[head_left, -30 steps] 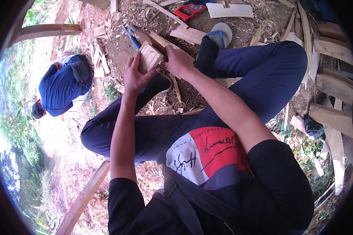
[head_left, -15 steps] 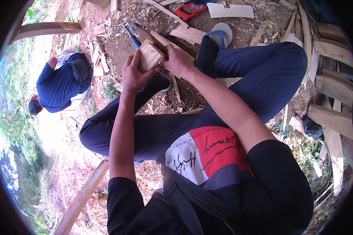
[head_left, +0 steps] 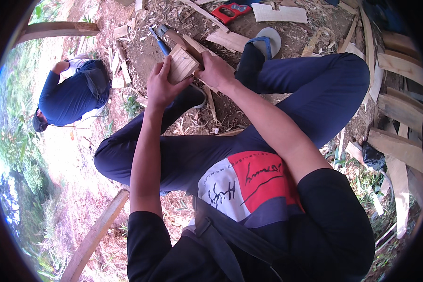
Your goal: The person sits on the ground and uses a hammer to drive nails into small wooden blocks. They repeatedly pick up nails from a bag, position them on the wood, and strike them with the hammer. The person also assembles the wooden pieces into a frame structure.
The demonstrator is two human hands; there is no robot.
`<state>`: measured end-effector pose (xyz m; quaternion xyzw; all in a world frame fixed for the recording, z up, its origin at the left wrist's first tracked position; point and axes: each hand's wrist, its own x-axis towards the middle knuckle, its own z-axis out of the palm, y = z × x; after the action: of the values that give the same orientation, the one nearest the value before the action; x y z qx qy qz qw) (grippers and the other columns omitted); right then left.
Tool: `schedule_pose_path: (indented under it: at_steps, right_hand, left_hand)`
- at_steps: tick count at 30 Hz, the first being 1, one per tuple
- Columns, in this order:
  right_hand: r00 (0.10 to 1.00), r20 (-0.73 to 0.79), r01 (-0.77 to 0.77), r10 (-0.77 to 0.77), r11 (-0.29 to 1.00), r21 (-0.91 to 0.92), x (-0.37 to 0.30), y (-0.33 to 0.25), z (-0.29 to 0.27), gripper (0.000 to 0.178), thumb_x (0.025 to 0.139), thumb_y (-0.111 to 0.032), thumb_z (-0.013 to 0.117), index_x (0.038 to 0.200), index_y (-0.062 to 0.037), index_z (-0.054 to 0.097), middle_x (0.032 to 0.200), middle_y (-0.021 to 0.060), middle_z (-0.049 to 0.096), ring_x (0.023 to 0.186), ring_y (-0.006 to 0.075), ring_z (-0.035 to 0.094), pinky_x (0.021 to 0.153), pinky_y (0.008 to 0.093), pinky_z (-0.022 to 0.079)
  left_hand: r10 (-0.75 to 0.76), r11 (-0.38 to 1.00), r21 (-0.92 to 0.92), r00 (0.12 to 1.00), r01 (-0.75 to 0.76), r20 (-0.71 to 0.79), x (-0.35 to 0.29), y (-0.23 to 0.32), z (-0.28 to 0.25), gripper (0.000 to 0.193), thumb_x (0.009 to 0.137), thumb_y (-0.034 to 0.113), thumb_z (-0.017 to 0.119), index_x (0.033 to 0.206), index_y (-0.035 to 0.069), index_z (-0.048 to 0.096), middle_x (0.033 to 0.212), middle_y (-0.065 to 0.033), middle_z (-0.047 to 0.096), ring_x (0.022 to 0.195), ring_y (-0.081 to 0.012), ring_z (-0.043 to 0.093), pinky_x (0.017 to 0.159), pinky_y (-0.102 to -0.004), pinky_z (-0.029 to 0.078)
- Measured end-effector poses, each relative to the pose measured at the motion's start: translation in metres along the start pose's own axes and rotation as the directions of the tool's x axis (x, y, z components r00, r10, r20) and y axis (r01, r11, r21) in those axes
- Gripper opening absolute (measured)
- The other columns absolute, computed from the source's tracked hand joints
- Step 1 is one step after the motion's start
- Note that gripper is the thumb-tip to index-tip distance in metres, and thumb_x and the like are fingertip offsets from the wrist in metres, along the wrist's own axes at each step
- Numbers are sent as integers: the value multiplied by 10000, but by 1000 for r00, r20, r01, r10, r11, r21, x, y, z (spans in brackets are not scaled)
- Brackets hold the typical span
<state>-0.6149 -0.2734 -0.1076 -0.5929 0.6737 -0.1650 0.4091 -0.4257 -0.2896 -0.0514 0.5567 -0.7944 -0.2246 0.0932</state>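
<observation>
At nine to ten o'clock, a co-worker [head_left: 75,94] in a blue top crouches, bent over; more of a bare forearm shows there than a second ago, and the head sits a little higher in the view. A curved beam [head_left: 56,30] juts in at ten, and another beam [head_left: 96,239] slants at eight.

Further right, at eleven, a blue-handled tool [head_left: 162,46] lies just beyond the hands. The left hand [head_left: 160,89], between ten and eleven, grasps a squared wooden block [head_left: 183,64], fingers on its left side and thumb along the near edge. The block sits at eleven, tilted, its pale face up. A brown length [head_left: 184,42] runs behind it toward eleven; whether they join, I cannot tell.

The right hand [head_left: 217,70], at twelve, bends in against the block's right side. Its fingertips are hidden, so I cannot tell whether it clasps the block, the brown length or both. The hold looks nearly the same as a second ago, apart from a slight shift of the whole view; I judge the wood is being steadied more than worked.

Past them, a red handle [head_left: 239,8] lies at twelve, a notched board [head_left: 282,14] at one, and stacked boards [head_left: 402,109] between two and three.
</observation>
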Motion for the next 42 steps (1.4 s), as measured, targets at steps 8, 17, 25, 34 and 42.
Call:
schedule_pose_path:
  at_steps: [8,17,25,34,42]
  right_hand:
    - [999,47,-25,23,999,23,-4,-8,-7,480,816,-273,733,1128,-4,486,1019,229,662,989,395,647,857,482,519]
    - [1000,16,-4,4,1000,30,-5,-9,-8,443,815,-261,745,1084,-4,504,998,219,668,1001,402,638,855,495,505]
    - [999,36,-12,11,1000,5,-6,-11,-7,435,818,-267,743,1081,-10,510,989,218,669,994,402,640,856,502,501]
    - [1000,4,-16,16,999,39,-1,-6,-8,461,793,-254,739,1094,8,506,982,254,667,983,421,639,849,506,505]
    - [1000,-1,1,-1,999,39,-1,-5,-7,480,783,-250,732,1112,12,501,978,263,666,972,429,639,838,507,512]
  left_hand:
    - [-31,997,68,998,28,46,1,9,-9,938,676,475,821,1379,-33,466,1140,-203,580,1034,-348,614,888,-415,493]
    - [-91,991,-106,994,83,-65,-3,3,4,933,719,516,796,1362,-67,454,1165,-226,568,1050,-365,606,894,-429,483]
    - [-32,996,-88,998,27,-53,-1,1,5,913,719,504,801,1340,-78,471,1132,-214,578,1015,-359,615,878,-422,488]
    - [-28,998,-57,999,25,-39,-1,1,3,909,709,499,807,1340,-68,477,1122,-209,578,1010,-358,617,869,-419,494]
    - [-23,999,-41,998,21,-58,0,0,6,925,695,525,804,1347,-43,477,1109,-200,580,1011,-359,613,872,-434,492]
